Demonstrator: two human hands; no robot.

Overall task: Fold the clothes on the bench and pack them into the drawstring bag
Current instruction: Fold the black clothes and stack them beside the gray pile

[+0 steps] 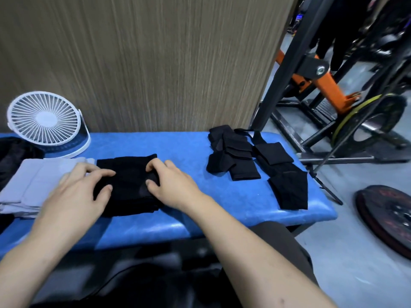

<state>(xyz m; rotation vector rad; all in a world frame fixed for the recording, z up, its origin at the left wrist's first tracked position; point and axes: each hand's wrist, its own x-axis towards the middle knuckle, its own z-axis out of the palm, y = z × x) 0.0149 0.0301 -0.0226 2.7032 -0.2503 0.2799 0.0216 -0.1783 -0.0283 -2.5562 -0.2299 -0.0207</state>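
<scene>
A folded black garment (127,174) lies in the middle of the blue bench (189,152). My left hand (75,192) rests flat on its left side with the fingers spread. My right hand (171,183) pinches a fold at the garment's right edge. A folded grey garment (31,181) lies just left of it, partly under my left hand. Several small black pieces (233,152) and another black garment (287,178) lie at the bench's right end. A dark fabric item (13,156) at the far left edge is mostly cut off; I cannot tell whether it is the drawstring bag.
A white desk fan (44,123) stands at the bench's back left, against a wood-grain wall. Gym equipment with an orange frame (322,83) stands to the right. A weight plate (387,218) lies on the grey floor near the bench's right end.
</scene>
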